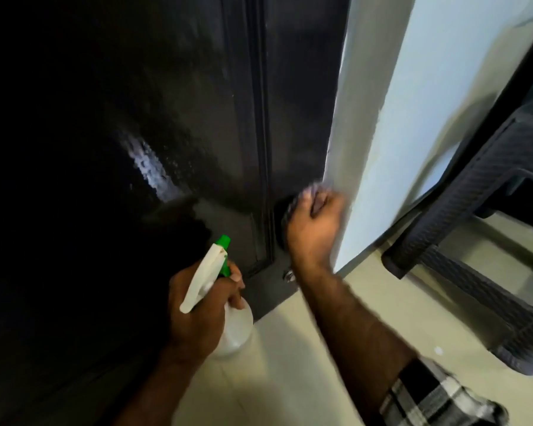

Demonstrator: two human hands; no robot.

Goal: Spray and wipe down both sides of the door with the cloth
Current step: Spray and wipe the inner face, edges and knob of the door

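Pale tiled floor (366,318), white wall (412,133) right, woven dark chair (489,241) far right. Dark glossy door (166,118) fills the left, wet droplets catching light. Our left hand (197,309) grips the spray bottle (228,327), nozzle toward the door. Our right hand (311,229) clutches what looks like the cloth (309,192), blurred, against the door's edge, over its knob (282,210).

The right hand (312,224) is motion-blurred and hides most of the door knob (285,210) beneath it; any cloth cannot be made out.
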